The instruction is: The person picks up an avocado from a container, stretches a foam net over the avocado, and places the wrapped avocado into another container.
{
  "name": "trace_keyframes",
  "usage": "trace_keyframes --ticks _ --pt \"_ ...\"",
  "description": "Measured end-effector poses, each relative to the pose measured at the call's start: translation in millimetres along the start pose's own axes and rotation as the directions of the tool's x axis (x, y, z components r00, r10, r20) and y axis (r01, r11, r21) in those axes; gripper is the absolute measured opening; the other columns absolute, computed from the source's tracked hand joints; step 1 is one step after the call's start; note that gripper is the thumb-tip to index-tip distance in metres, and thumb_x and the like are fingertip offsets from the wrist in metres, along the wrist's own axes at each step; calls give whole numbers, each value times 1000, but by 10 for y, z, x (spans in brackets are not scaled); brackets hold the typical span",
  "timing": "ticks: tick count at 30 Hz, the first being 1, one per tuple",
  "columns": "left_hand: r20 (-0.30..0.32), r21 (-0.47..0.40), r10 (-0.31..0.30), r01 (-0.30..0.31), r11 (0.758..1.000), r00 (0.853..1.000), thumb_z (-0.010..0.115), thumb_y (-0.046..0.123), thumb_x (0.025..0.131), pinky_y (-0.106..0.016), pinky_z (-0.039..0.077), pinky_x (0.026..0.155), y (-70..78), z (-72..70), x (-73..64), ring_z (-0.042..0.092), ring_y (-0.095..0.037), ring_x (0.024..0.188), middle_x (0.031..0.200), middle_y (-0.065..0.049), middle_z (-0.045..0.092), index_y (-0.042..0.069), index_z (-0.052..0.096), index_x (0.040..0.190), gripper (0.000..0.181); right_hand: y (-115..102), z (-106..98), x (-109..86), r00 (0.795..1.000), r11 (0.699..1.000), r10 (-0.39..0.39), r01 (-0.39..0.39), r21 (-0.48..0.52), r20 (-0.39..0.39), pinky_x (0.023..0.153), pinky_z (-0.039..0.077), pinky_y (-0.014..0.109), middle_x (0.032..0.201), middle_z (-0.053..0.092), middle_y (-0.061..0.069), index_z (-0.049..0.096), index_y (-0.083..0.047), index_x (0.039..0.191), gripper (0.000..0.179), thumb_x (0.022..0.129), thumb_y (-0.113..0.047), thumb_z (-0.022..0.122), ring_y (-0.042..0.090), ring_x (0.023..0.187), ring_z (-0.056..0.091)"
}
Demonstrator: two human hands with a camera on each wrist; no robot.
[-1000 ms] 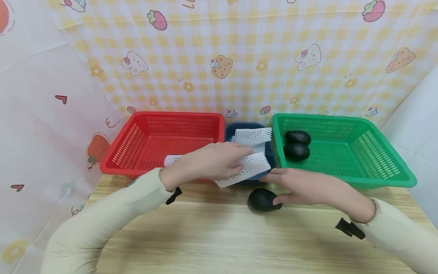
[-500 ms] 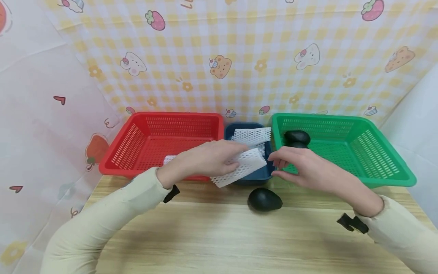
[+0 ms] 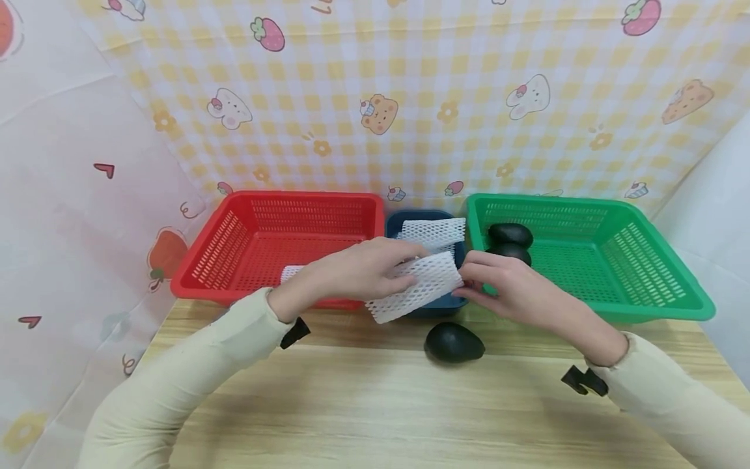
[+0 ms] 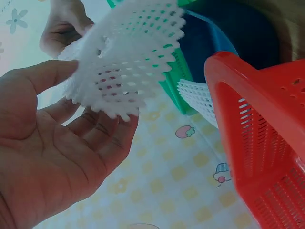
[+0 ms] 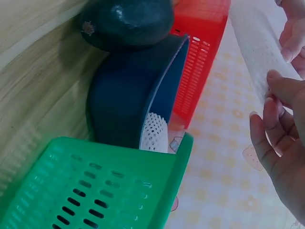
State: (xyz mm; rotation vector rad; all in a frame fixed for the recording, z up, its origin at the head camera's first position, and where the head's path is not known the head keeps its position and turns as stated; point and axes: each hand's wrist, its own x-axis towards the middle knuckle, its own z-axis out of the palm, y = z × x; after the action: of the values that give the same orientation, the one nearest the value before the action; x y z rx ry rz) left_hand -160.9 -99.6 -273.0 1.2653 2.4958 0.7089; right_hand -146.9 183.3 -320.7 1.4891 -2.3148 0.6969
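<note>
A white foam mesh sleeve (image 3: 418, 286) is held above the blue bin. My left hand (image 3: 366, 270) grips it from the left, thumb on the near side; the left wrist view shows the mesh sleeve (image 4: 124, 57) between thumb and fingers, one end gaping. At the sleeve's right end, my right hand (image 3: 504, 283) pinches the edge between thumb and fingertips, as the right hand (image 5: 286, 109) also shows in the right wrist view. A dark avocado (image 3: 454, 342) lies on the table just in front of the bin, below both hands.
The blue bin (image 3: 436, 309) holds more foam sleeves (image 3: 433, 233). At left a red basket (image 3: 316, 202) has a white sleeve (image 3: 290, 272) in it, partly behind my left arm. The green basket (image 3: 609, 260) at right holds two avocados (image 3: 511, 234). A patterned cloth hangs behind.
My right hand has left the avocado on the table, risen, and taken the right end of the foam sleeve. The left hand keeps its grip on the sleeve nearly in place.
</note>
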Motion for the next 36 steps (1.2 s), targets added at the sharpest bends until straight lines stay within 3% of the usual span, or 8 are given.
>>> trace_keyframes --ticks 5,11,20,24,28,32,36 --pt "23 -72 -11 12 997 1000 79 39 89 -26 54 75 -79 -4 -78 61 -12 92 120 3 61 19 49 147 67 4 -41 0 997 997 14 -9 72 -71 59 40 14 86 52 -11 63 -16 90 32 102 -45 57 3 75 49" --pt "125 -130 -15 31 991 992 89 37 78 -36 53 87 -146 -40 -204 56 -13 108 131 0 54 20 36 154 94 13 -82 -5 989 993 -9 26 111 -148 59 40 16 83 54 -9 64 -17 92 23 101 -37 63 5 73 50" --pt "159 -152 29 -4 988 987 88 24 81 -32 52 88 -211 -101 -317 56 -13 112 129 2 58 20 38 155 90 4 -111 -22 986 989 56 -33 142 -159 61 44 17 86 58 -11 65 -16 93 23 101 -38 64 5 73 53" --pt "94 -151 33 -18 988 995 81 19 88 -31 54 85 -236 -116 -360 62 -13 105 123 5 63 16 54 145 63 5 -101 -40 986 989 47 -23 146 -160 61 43 17 85 58 -11 64 -17 93 23 101 -38 63 5 73 53" --pt "-32 -65 -11 9 998 999 77 14 91 -28 56 77 -271 -120 -380 65 -12 91 112 5 69 13 69 127 37 5 -51 -53 988 985 -11 38 170 -155 61 42 17 84 57 -9 63 -16 93 20 100 -34 65 6 73 52" --pt "-156 34 -77 84 996 985 79 14 90 -27 55 67 -293 -145 -409 64 -13 75 102 3 72 12 74 119 30 -53 32 -59 990 970 -79 105 221 -121 62 42 15 85 58 -7 64 -15 95 15 100 -29 66 7 73 53" --pt "-263 103 -100 131 986 960 80 17 88 -28 55 65 -329 -167 -439 63 -12 70 94 4 72 14 76 113 26 -203 107 -84 995 956 -92 98 276 -33 61 42 12 89 59 -10 67 -17 98 10 102 -25 64 3 74 52"
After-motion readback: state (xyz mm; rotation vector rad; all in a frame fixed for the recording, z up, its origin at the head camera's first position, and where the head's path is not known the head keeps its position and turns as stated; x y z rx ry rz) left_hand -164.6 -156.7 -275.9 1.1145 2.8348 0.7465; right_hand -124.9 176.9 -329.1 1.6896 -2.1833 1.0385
